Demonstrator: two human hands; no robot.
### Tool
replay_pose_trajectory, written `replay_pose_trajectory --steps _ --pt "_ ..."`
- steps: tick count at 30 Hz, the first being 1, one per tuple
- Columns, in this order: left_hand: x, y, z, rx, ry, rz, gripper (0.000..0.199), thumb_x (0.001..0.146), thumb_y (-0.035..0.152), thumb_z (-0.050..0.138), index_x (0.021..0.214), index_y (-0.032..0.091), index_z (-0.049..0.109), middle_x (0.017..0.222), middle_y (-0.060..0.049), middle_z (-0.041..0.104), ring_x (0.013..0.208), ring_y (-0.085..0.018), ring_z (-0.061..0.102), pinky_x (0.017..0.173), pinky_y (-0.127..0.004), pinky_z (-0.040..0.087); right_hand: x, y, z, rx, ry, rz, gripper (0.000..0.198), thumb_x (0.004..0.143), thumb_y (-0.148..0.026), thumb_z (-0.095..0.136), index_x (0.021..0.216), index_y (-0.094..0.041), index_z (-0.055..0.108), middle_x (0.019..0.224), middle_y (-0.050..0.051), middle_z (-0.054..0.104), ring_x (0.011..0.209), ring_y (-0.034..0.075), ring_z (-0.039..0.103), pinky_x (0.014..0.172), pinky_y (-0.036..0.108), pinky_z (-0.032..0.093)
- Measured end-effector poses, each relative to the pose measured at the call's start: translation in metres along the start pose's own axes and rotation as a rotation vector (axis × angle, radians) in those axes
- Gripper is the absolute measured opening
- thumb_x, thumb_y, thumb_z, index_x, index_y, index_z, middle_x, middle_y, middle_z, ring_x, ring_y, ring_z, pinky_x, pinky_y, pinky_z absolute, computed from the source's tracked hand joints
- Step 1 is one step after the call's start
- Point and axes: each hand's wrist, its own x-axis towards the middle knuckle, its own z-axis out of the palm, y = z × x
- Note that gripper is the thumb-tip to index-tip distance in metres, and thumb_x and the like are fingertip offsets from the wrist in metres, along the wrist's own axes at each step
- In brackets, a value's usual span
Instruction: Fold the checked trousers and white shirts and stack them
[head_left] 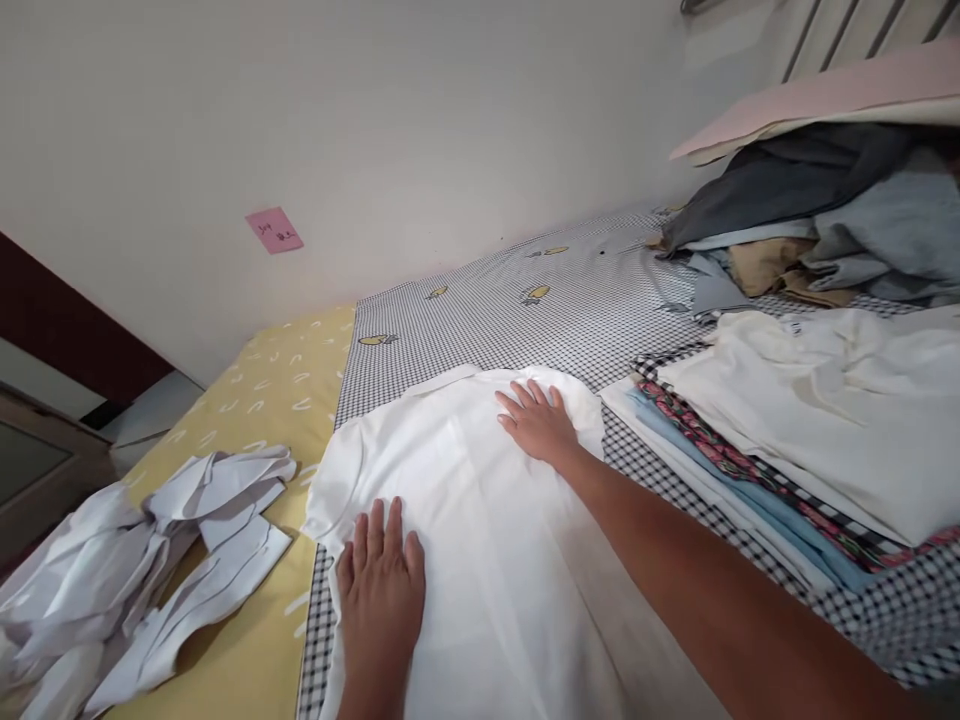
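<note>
Wall: white [450,120], behind a checked cloth [480,320] with small yellow prints; a yellow cloth [300,370] adjoins it on the left.
Garment: white [472,530], spread flat, centre front, mostly on the checked cloth. Its left edge laps slightly onto the yellow one; its lower end runs out of view.
Left hand: palm down [380,575] on the garment's left part, fingers pointing away from the wearer and a little apart, thumb out to the right, gripping nothing.
Right hand: palm down [538,422] near the garment's far right, fingers fanned, gripping nothing. The forearm slants in from the lower right, hiding some of the garment.
Far edge: a band of checked cloth lies between garment and wall.
Left edge: white scraps [199,500] lie heaped on the yellow cloth, their nearest tip just beside the garment.
Right edge: a folded stack [840,420], white on top, has its near corner just beside the garment.
Far right: a pile [810,190] of grey and tan clothes under a pink sheet [840,95], with grey bars [840,35] above.
Writing: a pink note [274,231] on the wall bears dark handwriting, too small to read surely; likewise a small mark on the stack's top piece.
</note>
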Motion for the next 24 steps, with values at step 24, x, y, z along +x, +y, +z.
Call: replay_pose_trajectory --steps 24 --pt "-0.057 -0.011 -0.040 -0.206 -0.093 -0.086 0.052 0.100 0.037 0.036 0.149 0.024 0.046 0.159 -0.007 0.042 0.150 -0.031 0.033 0.125 -0.055 0.024 -0.195 -0.024 -0.006 -0.197 -0.030 -0.136 0.056 0.104 -0.051 0.023 0.157 -0.037 0.034 0.167 -0.003 0.029 0.154 0.029 0.021 0.122 0.057 0.018"
